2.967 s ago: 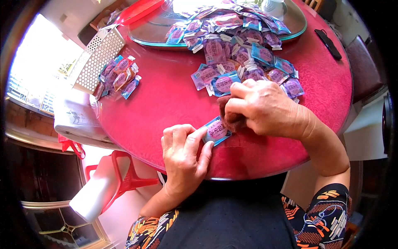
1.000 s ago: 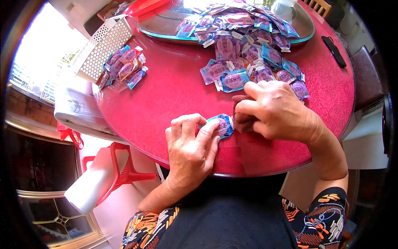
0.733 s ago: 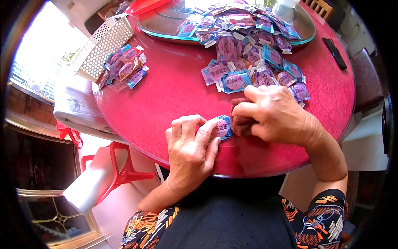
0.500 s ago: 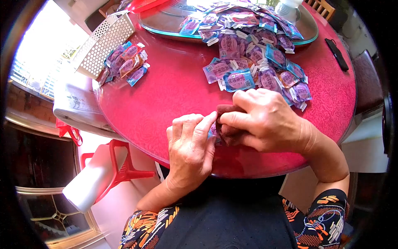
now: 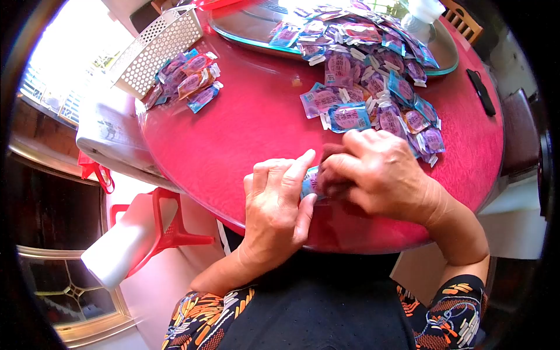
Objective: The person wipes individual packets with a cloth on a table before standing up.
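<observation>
A small blue and purple jelly pouch (image 5: 311, 182) lies at the table's near side, between my two hands. My left hand (image 5: 274, 201) has it at its left end, with the index finger above and the thumb below; the fingers hide part of the pouch. My right hand (image 5: 379, 172) is closed around a bunched dark brown cloth (image 5: 335, 172), slightly blurred, which covers the pouch's right end. Just beyond my right hand spreads a large heap of similar jelly pouches (image 5: 350, 118) with white caps.
The round table has a red patterned cover (image 5: 233, 134). A white perforated basket (image 5: 154, 52) stands at the far left beside a smaller group of pouches (image 5: 189, 76). A glass turntable (image 5: 251, 35) carries part of the heap. A black strip-like object (image 5: 481, 92) lies right. A red stool (image 5: 169, 221) stands left below.
The cloth in my right hand has moved right, showing more of the pouch. My left thumb and index finger have spread farther apart. The view has shifted slightly.
</observation>
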A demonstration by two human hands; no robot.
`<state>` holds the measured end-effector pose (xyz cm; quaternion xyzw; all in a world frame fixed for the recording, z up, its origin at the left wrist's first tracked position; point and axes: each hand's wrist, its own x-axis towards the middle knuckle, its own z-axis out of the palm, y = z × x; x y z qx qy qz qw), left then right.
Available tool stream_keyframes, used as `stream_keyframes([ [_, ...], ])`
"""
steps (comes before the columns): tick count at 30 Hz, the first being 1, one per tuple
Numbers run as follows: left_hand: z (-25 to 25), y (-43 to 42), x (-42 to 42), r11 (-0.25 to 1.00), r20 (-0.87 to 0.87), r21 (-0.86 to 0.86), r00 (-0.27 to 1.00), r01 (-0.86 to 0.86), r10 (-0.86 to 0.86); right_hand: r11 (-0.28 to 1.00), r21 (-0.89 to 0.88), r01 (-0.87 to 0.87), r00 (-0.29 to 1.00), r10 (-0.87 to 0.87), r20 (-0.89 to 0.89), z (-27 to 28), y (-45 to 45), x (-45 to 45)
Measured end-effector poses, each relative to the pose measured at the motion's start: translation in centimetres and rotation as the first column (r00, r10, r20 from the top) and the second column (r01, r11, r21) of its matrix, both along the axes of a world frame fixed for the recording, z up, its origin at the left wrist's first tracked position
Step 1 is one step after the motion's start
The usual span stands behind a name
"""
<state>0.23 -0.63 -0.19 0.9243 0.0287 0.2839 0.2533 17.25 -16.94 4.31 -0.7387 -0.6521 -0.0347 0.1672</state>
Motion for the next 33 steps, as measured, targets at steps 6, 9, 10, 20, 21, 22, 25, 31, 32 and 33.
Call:
stream_keyframes([
  [6, -0.1, 0.0, 0.1, 1.000, 0.034, 0.020, 0.999, 0.004, -0.004, 0.993, 0.063, -0.103, 0.991, 0.097, 0.092, -0.7, 0.2, 0.1],
  [9, -0.4, 0.3, 0.0, 1.000, 0.033, 0.028, 0.999, 0.013, -0.014, 0.972, 0.120, -0.200, 0.977, 0.188, 0.103, -0.8, 0.9, -0.7],
  [10, -0.3, 0.2, 0.0, 1.000, 0.025, 0.024, 1.000, 0.009, -0.010, 0.980, 0.110, -0.166, 0.984, 0.157, 0.083, -0.9, 0.8, -0.5],
  [20, -0.2, 0.1, 0.0, 0.999, 0.021, 0.032, 1.000, 0.006, -0.007, 0.974, 0.148, -0.174, 0.980, 0.156, 0.125, -1.1, 1.1, -1.0],
  [21, -0.2, 0.1, 0.0, 1.000, 0.017, 0.030, 1.000, 0.008, -0.008, 0.984, 0.105, -0.146, 0.988, 0.139, 0.074, -0.9, 1.0, -0.6],
  [22, -0.1, 0.0, 0.1, 1.000, 0.007, 0.027, 1.000, 0.004, -0.005, 0.992, 0.087, -0.095, 0.992, 0.087, 0.093, -0.7, 0.8, -0.4],
  [25, 0.1, -0.2, 0.0, 1.000, -0.014, 0.026, 1.000, -0.001, 0.001, 0.999, 0.026, 0.024, 0.993, -0.027, 0.117, -0.3, 0.0, 0.3],
  [31, 0.0, -0.2, -0.1, 0.998, -0.007, 0.058, 1.000, -0.005, 0.005, 0.995, -0.021, 0.095, 0.987, -0.091, 0.129, 0.1, -0.7, 0.8],
  [32, -0.1, -0.2, 0.0, 0.998, 0.002, 0.065, 1.000, -0.007, 0.006, 0.995, -0.020, 0.101, 0.987, -0.097, 0.127, 0.0, -0.8, 0.9],
  [33, -0.2, -0.2, 0.0, 0.997, 0.010, 0.073, 1.000, -0.009, 0.009, 0.994, -0.018, 0.106, 0.987, -0.102, 0.125, 0.0, -0.8, 0.9],
])
